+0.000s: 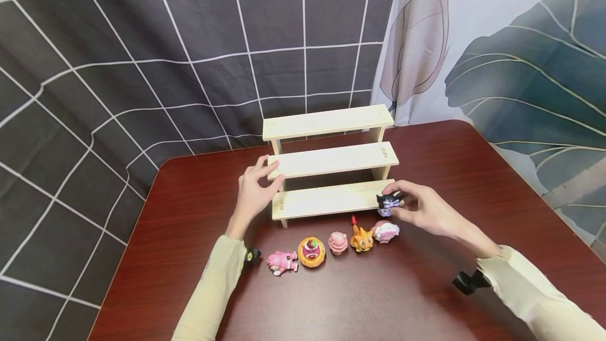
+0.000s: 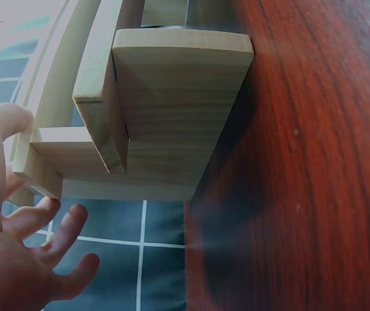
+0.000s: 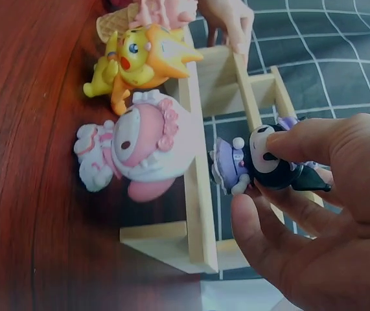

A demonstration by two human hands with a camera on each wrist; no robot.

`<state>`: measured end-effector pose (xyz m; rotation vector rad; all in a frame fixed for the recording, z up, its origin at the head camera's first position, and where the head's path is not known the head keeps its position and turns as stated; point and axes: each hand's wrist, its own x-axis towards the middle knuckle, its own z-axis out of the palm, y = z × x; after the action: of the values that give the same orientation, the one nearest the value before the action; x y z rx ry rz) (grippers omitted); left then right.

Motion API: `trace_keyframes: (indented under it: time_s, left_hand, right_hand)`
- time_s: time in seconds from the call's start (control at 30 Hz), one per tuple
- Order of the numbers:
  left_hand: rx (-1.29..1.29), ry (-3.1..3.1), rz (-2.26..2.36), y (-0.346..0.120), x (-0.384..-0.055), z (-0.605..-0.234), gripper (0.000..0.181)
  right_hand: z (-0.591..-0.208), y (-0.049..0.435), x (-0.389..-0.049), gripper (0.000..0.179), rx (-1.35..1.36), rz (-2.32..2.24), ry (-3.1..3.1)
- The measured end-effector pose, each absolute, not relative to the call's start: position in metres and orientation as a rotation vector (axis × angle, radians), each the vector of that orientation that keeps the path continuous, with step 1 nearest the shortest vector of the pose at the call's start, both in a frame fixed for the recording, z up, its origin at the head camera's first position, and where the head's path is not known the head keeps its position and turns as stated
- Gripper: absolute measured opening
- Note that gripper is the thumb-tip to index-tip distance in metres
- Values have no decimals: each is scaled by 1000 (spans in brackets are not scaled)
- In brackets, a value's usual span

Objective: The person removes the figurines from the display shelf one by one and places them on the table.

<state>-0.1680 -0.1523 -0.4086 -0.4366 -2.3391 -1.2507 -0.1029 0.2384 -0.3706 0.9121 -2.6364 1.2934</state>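
Observation:
My right hand (image 1: 428, 212) pinches a black-and-purple figurine (image 3: 236, 162) with a white face between thumb and fingers. The figurine is at the right end of the lowest step of a pale wooden three-tier display stand (image 1: 331, 161); whether it touches the board I cannot tell. At the other side, my left hand (image 1: 254, 188) grips the left end of the middle step, fingers spread around the board's edge. Closest to my right hand on the table is a pink-and-white figurine (image 3: 152, 142), lying in front of the stand beside an orange-and-yellow figurine (image 3: 136, 61).
Further left in the row are a pink ice-cream-cone figurine (image 1: 338, 243), a round orange figurine with a strawberry (image 1: 311, 252) and a pink bear-like figurine (image 1: 282, 262). All lie on the dark red wooden table (image 1: 379, 299). A dark grid curtain (image 1: 213, 57) hangs behind.

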Motion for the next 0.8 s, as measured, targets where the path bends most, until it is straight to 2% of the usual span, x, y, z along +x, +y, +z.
trace_keyframes:
  time_s: [0.8]
  left_hand:
    - [-439,-2339,-1259,-152,-168,-409,38]
  right_hand:
    - [-378,270,-84,42,812,1246,-2665]
